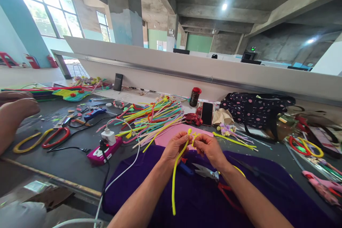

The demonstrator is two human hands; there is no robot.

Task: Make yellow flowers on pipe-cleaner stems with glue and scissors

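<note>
A yellow pipe cleaner (174, 185) hangs down from my left hand (175, 146), its top end bent into a small knob. The fingers of that hand are pinched on it. Close beside, my right hand (210, 148) pinches a curled yellow pipe cleaner piece (194, 137) between thumb and fingertips. Whether the two yellow pieces are joined is not clear. Under the hands, scissors (205, 171) with red handles lie on a dark purple cloth (133, 181). A blue-handled tool (185, 168) is partly hidden by my left hand.
Many coloured pipe cleaners (157, 114) are heaped beyond my hands, near a pink sheet (168, 134). A magenta power strip (104, 151) with cables stands left. A phone (207, 114), bottle (195, 97) and patterned bag (253, 110) sit behind. Another person's hand (17, 105) is at far left.
</note>
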